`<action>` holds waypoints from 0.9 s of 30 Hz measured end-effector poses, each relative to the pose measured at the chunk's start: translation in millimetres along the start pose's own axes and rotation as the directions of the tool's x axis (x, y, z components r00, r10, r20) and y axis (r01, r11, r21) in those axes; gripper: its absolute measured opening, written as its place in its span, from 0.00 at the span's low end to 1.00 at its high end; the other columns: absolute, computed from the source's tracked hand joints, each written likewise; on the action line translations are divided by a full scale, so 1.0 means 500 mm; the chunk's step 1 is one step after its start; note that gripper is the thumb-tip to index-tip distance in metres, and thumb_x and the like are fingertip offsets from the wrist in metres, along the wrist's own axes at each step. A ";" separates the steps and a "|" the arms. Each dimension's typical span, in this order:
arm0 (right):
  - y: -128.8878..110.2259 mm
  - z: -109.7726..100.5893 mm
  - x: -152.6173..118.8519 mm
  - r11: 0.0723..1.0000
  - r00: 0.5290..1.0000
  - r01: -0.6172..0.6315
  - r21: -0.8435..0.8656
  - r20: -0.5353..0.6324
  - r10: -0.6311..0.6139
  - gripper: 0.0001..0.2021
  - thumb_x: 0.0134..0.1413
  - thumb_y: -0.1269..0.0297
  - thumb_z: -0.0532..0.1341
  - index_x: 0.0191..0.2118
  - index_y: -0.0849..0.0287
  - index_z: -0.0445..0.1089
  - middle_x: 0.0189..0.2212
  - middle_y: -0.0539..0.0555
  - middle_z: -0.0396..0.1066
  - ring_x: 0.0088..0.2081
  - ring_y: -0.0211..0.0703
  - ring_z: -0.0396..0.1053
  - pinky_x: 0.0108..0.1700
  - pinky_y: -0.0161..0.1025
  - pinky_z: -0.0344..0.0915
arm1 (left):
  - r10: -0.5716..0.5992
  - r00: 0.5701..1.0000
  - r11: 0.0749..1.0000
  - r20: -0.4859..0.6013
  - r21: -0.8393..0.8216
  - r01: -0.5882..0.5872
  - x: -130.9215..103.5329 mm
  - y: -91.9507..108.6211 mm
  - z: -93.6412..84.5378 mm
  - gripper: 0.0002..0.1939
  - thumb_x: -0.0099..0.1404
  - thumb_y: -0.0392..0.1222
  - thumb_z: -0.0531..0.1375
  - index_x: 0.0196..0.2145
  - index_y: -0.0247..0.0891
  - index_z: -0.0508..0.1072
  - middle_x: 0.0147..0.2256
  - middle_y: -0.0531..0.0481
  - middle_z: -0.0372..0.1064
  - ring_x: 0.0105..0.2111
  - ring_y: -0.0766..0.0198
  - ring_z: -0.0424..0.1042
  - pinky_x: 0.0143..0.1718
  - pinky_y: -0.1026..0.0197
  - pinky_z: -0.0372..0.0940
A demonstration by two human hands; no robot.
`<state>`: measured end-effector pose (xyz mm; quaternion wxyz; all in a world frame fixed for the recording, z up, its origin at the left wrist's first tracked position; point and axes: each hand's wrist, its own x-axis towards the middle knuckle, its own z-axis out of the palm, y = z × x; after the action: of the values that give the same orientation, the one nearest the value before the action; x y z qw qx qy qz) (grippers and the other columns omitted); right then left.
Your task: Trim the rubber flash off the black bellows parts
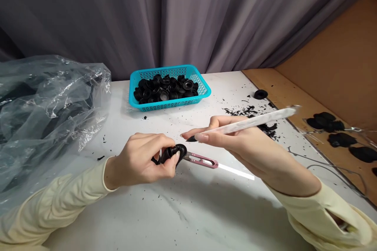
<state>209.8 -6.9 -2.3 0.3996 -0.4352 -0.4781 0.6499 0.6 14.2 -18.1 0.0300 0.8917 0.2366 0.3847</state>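
My left hand [144, 160] is closed around a black ribbed rubber part [182, 150], pinching it between thumb and fingers. The part has a round flange facing right. My right hand [232, 135] grips a slim white stick-like tool [250, 122], seemingly wrapped; its dark pointed tip sits just right of the rubber part, apart from it. What kind of tool it is, I cannot tell. A pair of pink-handled thread snips [203, 160] lies on the table behind the rubber part, its blade end partly hidden by it.
A blue perforated basket [171, 106] at the back holds many black ribbed rubber parts. Clear plastic bagging [55, 98] covers the left side. Black scraps [247, 110] and a loose rubber ring [260, 94] lie at right, near a brown board [306, 106] bearing black pieces and wire.
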 end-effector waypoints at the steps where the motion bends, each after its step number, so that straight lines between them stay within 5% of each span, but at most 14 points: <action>1: -0.003 0.003 -0.004 1.000 1.000 0.020 -0.024 0.005 -0.019 0.15 0.51 0.64 0.68 0.20 0.58 0.64 0.34 0.54 0.77 0.50 0.51 0.69 0.47 0.41 0.64 | 0.003 1.000 1.000 0.002 -0.009 -0.003 0.000 0.000 0.000 0.06 0.57 0.30 0.56 0.27 0.39 0.64 0.15 0.60 0.60 0.14 0.72 0.57 0.16 0.69 0.56; 7: -0.011 0.014 -0.020 0.976 0.996 0.081 -0.203 0.052 -0.072 0.15 0.53 0.60 0.66 0.20 0.57 0.64 0.39 0.54 0.77 0.41 0.50 0.74 0.39 0.41 0.68 | 0.013 1.000 0.999 0.002 -0.051 -0.013 -0.001 -0.001 0.001 0.06 0.57 0.29 0.56 0.27 0.38 0.64 0.16 0.59 0.61 0.14 0.72 0.57 0.16 0.69 0.56; 20: -0.011 0.011 -0.022 0.937 0.997 0.062 -0.343 0.060 -0.044 0.17 0.55 0.58 0.64 0.20 0.55 0.60 0.37 0.55 0.77 0.41 0.53 0.74 0.35 0.40 0.65 | 0.043 0.999 0.998 -0.010 -0.042 -0.044 -0.002 0.002 0.005 0.07 0.56 0.29 0.56 0.26 0.39 0.64 0.15 0.59 0.61 0.14 0.71 0.58 0.16 0.67 0.55; 27: -0.006 0.008 -0.021 0.913 0.990 0.129 -0.387 0.097 -0.099 0.18 0.55 0.58 0.64 0.20 0.55 0.60 0.23 0.52 0.74 0.37 0.51 0.74 0.31 0.38 0.64 | 0.067 0.998 0.997 -0.005 -0.045 -0.067 -0.003 -0.001 0.007 0.07 0.55 0.28 0.56 0.25 0.38 0.64 0.15 0.59 0.62 0.14 0.72 0.57 0.16 0.67 0.55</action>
<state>209.5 -17.3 3.1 0.3231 -0.4531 -0.6379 0.5324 2.0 14.6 -21.8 0.0370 0.8975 0.1979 0.3924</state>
